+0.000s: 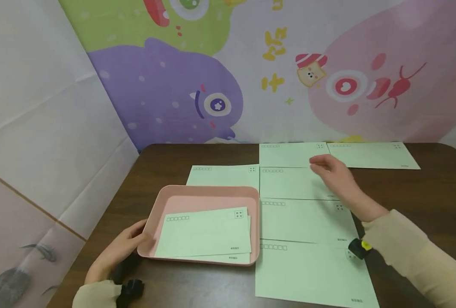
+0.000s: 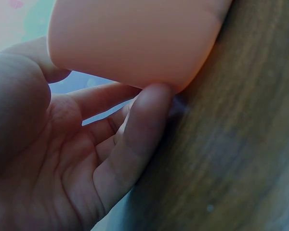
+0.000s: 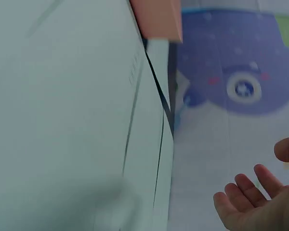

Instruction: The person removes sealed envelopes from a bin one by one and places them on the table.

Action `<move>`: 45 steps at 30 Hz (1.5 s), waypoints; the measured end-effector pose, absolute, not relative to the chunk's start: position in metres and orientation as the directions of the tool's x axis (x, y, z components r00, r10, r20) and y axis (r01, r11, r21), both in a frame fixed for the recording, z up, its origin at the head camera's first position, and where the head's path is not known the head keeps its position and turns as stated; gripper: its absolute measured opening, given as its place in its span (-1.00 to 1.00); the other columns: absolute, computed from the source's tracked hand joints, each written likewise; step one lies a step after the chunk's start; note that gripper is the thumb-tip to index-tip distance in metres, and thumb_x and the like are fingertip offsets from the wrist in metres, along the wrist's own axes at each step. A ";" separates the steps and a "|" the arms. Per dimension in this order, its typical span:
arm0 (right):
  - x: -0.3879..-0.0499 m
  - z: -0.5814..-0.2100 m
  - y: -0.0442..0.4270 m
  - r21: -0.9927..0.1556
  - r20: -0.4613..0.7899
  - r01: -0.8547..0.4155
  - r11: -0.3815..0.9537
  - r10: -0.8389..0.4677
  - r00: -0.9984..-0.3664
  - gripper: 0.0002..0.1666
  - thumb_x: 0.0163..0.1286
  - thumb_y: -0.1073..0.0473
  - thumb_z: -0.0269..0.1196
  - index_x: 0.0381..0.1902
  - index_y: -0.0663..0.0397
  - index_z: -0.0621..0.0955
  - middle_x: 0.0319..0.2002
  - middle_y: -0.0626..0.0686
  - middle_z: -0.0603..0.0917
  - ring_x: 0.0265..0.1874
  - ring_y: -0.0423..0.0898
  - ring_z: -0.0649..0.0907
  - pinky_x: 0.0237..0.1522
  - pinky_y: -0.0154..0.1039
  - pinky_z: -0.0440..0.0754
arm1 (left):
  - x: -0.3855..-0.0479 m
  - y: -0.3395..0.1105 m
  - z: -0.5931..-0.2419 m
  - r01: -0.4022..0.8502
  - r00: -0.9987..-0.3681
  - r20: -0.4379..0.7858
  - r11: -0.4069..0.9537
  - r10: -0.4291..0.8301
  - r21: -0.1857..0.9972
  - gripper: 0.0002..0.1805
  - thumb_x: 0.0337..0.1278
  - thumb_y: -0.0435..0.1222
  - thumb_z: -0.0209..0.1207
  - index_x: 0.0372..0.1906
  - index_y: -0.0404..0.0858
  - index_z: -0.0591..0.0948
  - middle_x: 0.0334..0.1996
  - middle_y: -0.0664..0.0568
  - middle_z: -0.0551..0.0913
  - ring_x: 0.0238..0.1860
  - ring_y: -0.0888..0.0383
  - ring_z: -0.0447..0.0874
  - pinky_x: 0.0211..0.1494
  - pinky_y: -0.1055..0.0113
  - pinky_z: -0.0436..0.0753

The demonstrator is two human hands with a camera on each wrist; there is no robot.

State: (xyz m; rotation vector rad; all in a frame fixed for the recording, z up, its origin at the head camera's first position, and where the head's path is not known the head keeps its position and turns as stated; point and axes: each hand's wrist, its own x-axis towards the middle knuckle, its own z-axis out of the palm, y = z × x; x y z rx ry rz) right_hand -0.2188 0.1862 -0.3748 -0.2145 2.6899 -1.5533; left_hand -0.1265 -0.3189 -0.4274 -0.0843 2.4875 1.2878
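Note:
A pink tray stands on the table, with pale green envelopes lying overlapped inside it. My left hand grips the tray's left edge; in the left wrist view its thumb is at the rim and its fingers reach beneath the tray wall. My right hand hovers over the upper envelopes of a column to the right of the tray, holding nothing. In the right wrist view the fingers of that hand are loosely bent and spread, apart from the envelopes.
Several envelopes form a column, with the front envelope nearest me. One more envelope lies at the back right, and another envelope lies partly hidden behind the tray. A cartoon-printed cloth hangs behind the brown table.

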 end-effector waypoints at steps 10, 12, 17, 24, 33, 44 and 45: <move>-0.188 -0.396 0.104 -0.500 0.345 -0.556 0.664 -0.436 -0.831 -0.69 0.26 0.16 0.16 -0.05 0.14 0.52 -0.02 0.05 0.53 0.03 -0.02 0.49 0.06 -0.07 0.42 | -0.128 -0.323 -0.422 -0.205 -0.934 -0.341 0.618 0.109 0.759 -0.34 0.23 -0.11 -0.03 0.36 -0.30 0.13 0.30 -0.26 0.20 0.23 -0.09 0.21 0.18 0.04 0.30; -0.185 -0.398 0.092 -0.452 0.353 -0.602 0.658 -0.488 -0.798 -0.71 0.24 0.16 0.18 -0.08 0.13 0.55 -0.06 0.02 0.56 -0.03 -0.05 0.53 0.02 -0.10 0.45 | -0.128 -0.324 -0.422 -0.208 -0.934 -0.342 0.617 0.105 0.759 -0.33 0.22 -0.11 -0.02 0.36 -0.30 0.13 0.30 -0.27 0.20 0.24 -0.10 0.20 0.19 0.03 0.29; -0.179 -0.401 0.073 -0.408 0.309 -0.632 0.659 -0.552 -0.774 -0.69 0.22 0.12 0.20 -0.11 0.13 0.58 -0.14 -0.01 0.59 -0.13 -0.08 0.57 -0.07 -0.16 0.50 | -0.129 -0.325 -0.421 -0.209 -0.934 -0.342 0.621 0.102 0.755 -0.31 0.22 -0.09 -0.01 0.36 -0.34 0.11 0.30 -0.30 0.18 0.25 -0.13 0.18 0.21 -0.02 0.27; -0.182 -0.407 0.062 -0.312 0.276 -0.684 0.659 -0.626 -0.729 -0.71 0.16 0.12 0.22 -0.20 0.16 0.62 -0.21 -0.01 0.61 -0.19 -0.08 0.55 -0.03 -0.17 0.46 | -0.130 -0.323 -0.421 -0.208 -0.932 -0.345 0.623 0.107 0.754 -0.29 0.23 -0.08 -0.01 0.36 -0.35 0.10 0.29 -0.31 0.19 0.23 -0.13 0.21 0.18 -0.01 0.32; -0.180 -0.412 0.054 -0.211 0.094 -0.636 0.742 -0.632 -0.769 -0.54 0.12 -0.14 0.22 -0.20 0.10 0.58 -0.20 -0.05 0.58 -0.10 -0.13 0.52 0.26 0.01 0.17 | -0.129 -0.324 -0.423 -0.204 -0.934 -0.341 0.619 0.110 0.758 -0.32 0.23 -0.07 -0.02 0.36 -0.30 0.13 0.29 -0.27 0.21 0.23 -0.10 0.21 0.17 0.02 0.30; -0.185 -0.412 0.053 -0.062 -0.037 -0.628 0.776 -0.631 -0.775 -0.19 0.04 -0.44 0.14 -0.03 0.10 0.57 -0.02 -0.02 0.52 0.13 -0.08 0.38 0.29 0.13 -0.03 | -0.129 -0.320 -0.428 -0.203 -0.936 -0.334 0.613 0.107 0.764 -0.33 0.23 -0.07 -0.01 0.35 -0.30 0.15 0.28 -0.25 0.24 0.21 -0.08 0.24 0.15 0.06 0.33; -0.186 -0.413 0.053 -0.058 -0.038 -0.629 0.775 -0.632 -0.774 -0.19 0.04 -0.44 0.14 -0.04 0.10 0.57 -0.02 -0.02 0.52 0.13 -0.08 0.38 0.29 0.14 -0.04 | -0.129 -0.320 -0.429 -0.207 -0.936 -0.336 0.610 0.103 0.765 -0.33 0.23 -0.07 -0.01 0.35 -0.29 0.15 0.28 -0.25 0.24 0.22 -0.08 0.23 0.16 0.05 0.33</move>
